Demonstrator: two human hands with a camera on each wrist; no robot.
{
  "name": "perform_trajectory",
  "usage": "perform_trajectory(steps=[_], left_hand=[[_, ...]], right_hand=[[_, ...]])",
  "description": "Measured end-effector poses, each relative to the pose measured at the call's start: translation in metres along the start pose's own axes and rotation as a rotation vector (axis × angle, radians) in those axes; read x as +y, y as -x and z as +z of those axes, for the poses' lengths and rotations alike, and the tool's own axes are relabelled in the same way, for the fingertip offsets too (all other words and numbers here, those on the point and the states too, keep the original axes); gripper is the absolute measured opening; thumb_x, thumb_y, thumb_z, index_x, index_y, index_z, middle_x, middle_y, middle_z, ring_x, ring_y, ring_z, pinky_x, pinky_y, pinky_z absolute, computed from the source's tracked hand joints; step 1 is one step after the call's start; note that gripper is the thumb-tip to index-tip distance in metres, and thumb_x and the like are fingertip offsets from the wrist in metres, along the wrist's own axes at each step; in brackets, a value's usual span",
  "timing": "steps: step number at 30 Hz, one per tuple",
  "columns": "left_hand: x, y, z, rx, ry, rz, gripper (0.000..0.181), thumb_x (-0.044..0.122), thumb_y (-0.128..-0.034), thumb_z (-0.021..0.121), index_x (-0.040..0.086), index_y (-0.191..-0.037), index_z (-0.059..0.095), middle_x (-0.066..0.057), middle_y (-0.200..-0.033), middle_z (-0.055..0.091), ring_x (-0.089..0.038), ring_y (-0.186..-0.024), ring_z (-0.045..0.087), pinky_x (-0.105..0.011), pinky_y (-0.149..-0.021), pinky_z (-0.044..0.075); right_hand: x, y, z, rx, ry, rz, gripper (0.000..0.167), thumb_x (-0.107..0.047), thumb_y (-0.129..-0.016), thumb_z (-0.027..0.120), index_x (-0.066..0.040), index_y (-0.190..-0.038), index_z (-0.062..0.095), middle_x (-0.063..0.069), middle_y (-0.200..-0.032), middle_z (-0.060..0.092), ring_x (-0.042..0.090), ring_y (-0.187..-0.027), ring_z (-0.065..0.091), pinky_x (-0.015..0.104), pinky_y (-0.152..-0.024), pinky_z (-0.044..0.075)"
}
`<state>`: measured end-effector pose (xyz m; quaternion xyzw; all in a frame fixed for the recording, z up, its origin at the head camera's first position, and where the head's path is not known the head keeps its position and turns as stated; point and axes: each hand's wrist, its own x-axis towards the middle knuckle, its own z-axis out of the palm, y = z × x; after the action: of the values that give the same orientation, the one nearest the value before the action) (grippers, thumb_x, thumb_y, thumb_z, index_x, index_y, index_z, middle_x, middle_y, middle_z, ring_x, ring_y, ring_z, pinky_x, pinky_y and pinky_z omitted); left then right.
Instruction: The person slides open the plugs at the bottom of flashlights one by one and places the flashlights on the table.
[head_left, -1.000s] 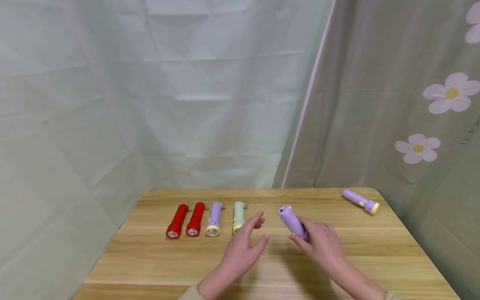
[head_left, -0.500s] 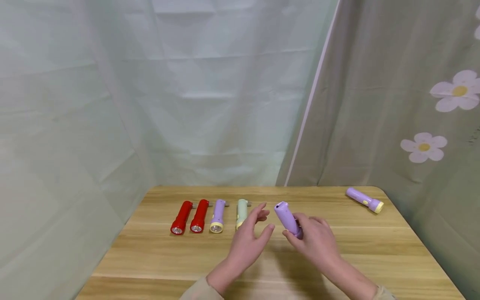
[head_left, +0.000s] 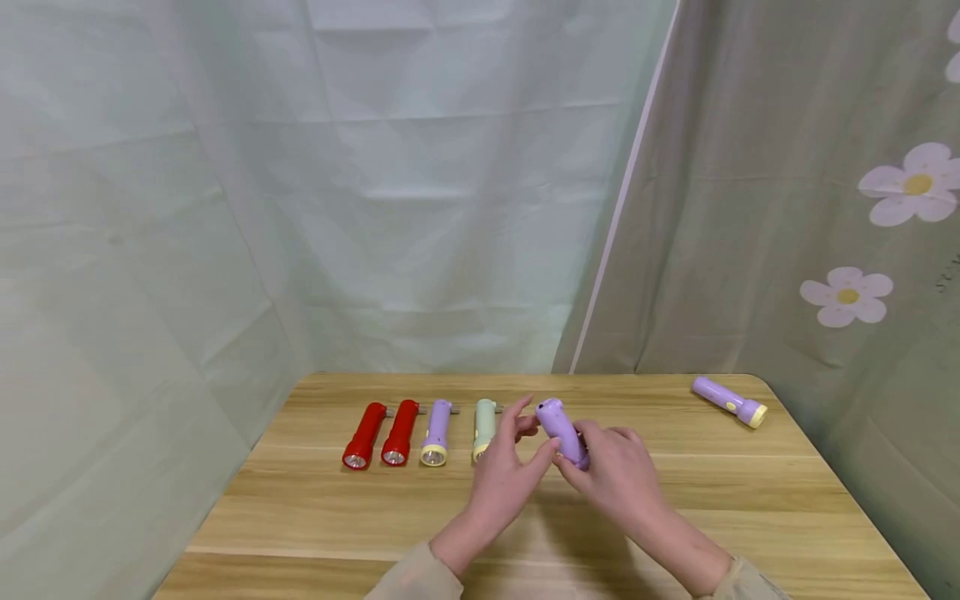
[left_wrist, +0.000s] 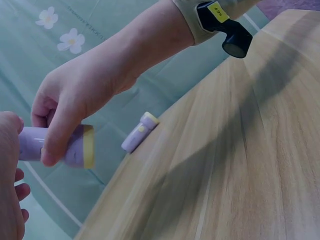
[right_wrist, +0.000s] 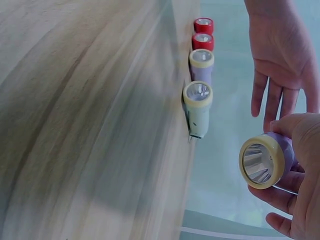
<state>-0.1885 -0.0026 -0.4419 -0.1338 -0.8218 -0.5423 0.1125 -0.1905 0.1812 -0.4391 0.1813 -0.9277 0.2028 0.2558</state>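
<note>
My right hand [head_left: 615, 475] grips a purple flashlight [head_left: 564, 437] near its head, above the table. Its tail end tilts up and leftward, toward my left hand [head_left: 506, 479]. Seen from the right wrist, the lit-up-looking reflector sits inside a cream rim [right_wrist: 261, 161], with my right fingers around the head. My left hand is beside the tail with thumb and fingers spread. In the left wrist view the left thumb [left_wrist: 11, 121] overlaps the tail end; whether it touches cannot be told. A pale green flashlight [head_left: 484, 425] lies just behind the left hand, partly hidden.
On the wooden table [head_left: 345, 517], two red flashlights [head_left: 366, 435] and another purple flashlight [head_left: 437, 433] lie in a row at the left, metal prongs sticking out by their tails. One more purple flashlight [head_left: 727, 402] lies at the back right corner. Curtains [head_left: 450, 208] hang behind.
My right hand has carried the purple flashlight leftward, up to my left hand. The two hands are now close together. The flashlights lying on the table keep their places.
</note>
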Motion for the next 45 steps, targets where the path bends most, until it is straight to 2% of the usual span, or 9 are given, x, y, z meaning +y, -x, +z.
perform_trajectory(steps=[6, 13, 19, 32, 39, 45], left_hand=[[-0.002, -0.004, 0.006, 0.03, 0.003, -0.042, 0.074, 0.056, -0.0906, 0.072, 0.029, -0.151, 0.039, 0.012, -0.114, 0.068, -0.012, -0.111, 0.062, -0.045, -0.099, 0.047], [-0.004, -0.005, 0.008, 0.045, -0.006, -0.057, 0.073, 0.054, -0.0911, 0.072, 0.029, -0.15, 0.037, 0.013, -0.109, 0.068, -0.007, -0.099, 0.063, -0.038, -0.085, 0.048], [-0.005, -0.005, 0.008, 0.042, 0.029, -0.072, 0.07, 0.049, -0.0912, 0.075, 0.033, -0.148, 0.036, 0.013, -0.105, 0.069, -0.007, -0.102, 0.064, -0.045, -0.097, 0.046], [-0.008, -0.005, 0.008, 0.047, 0.035, -0.049, 0.062, 0.046, -0.0939, 0.073, 0.031, -0.143, 0.038, 0.01, -0.101, 0.067, -0.011, -0.094, 0.064, -0.032, -0.079, 0.048], [-0.007, -0.004, 0.008, 0.049, 0.058, -0.045, 0.063, 0.042, -0.0954, 0.072, 0.023, -0.144, 0.037, 0.008, -0.104, 0.065, -0.013, -0.098, 0.063, -0.04, -0.086, 0.05], [-0.006, -0.004, 0.008, 0.046, 0.076, -0.044, 0.06, 0.042, -0.0963, 0.07, 0.026, -0.143, 0.036, 0.006, -0.104, 0.064, -0.012, -0.098, 0.062, -0.045, -0.087, 0.05]], right_hand=[[-0.004, -0.005, 0.006, 0.008, 0.022, -0.006, 0.032, -0.032, -0.08, 0.083, -0.011, -0.099, 0.068, -0.008, -0.069, 0.063, 0.01, -0.06, 0.057, 0.045, -0.088, 0.049], [-0.007, -0.008, 0.009, 0.012, 0.019, -0.007, 0.033, -0.032, -0.079, 0.083, -0.011, -0.099, 0.069, -0.008, -0.068, 0.062, 0.011, -0.059, 0.057, 0.046, -0.088, 0.049], [-0.009, -0.009, 0.012, 0.006, 0.025, -0.016, 0.034, -0.033, -0.079, 0.083, -0.011, -0.099, 0.068, -0.008, -0.069, 0.062, 0.012, -0.06, 0.058, 0.045, -0.088, 0.049], [-0.009, -0.009, 0.015, 0.019, 0.046, -0.046, 0.034, -0.034, -0.077, 0.083, -0.011, -0.097, 0.067, -0.007, -0.066, 0.06, 0.014, -0.058, 0.058, 0.046, -0.085, 0.049], [-0.011, -0.009, 0.015, 0.03, 0.047, -0.056, 0.033, -0.034, -0.077, 0.083, -0.013, -0.096, 0.065, -0.009, -0.064, 0.059, 0.012, -0.056, 0.058, 0.045, -0.084, 0.049], [-0.012, -0.009, 0.015, 0.025, 0.054, -0.054, 0.034, -0.035, -0.077, 0.082, -0.014, -0.097, 0.064, -0.01, -0.064, 0.058, 0.01, -0.055, 0.057, 0.044, -0.085, 0.05]])
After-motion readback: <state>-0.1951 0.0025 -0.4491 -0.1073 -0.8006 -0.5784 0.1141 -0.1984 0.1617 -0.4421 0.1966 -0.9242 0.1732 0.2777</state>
